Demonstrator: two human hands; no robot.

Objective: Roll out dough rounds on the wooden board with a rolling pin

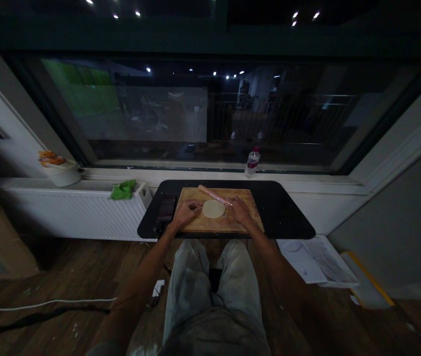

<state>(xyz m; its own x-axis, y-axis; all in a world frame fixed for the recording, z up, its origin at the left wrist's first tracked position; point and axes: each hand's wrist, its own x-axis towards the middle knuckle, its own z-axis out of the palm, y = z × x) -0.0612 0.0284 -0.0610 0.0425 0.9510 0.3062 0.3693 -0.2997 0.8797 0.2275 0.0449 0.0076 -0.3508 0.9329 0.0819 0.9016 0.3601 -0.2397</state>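
Note:
A pale, flat round of dough (213,208) lies on the wooden cutting board (210,226). Behind it, slanting down to the right, is a pink sausage in a printed wrapper (216,196). My right hand (240,210) is at the sausage's right end, its bent fingers closed about the tip. At the dough's left edge, my left hand (189,212) has its thumb and fingers drawn together; whether they pinch the edge or something small is too dim to make out.
The board rests on a black table (288,210), with a dark phone (166,208) at its left. A water bottle (252,162) stands on the windowsill. A green cloth (123,190) and a white tub (64,174) are on the radiator. An open white box (317,259) lies low at right.

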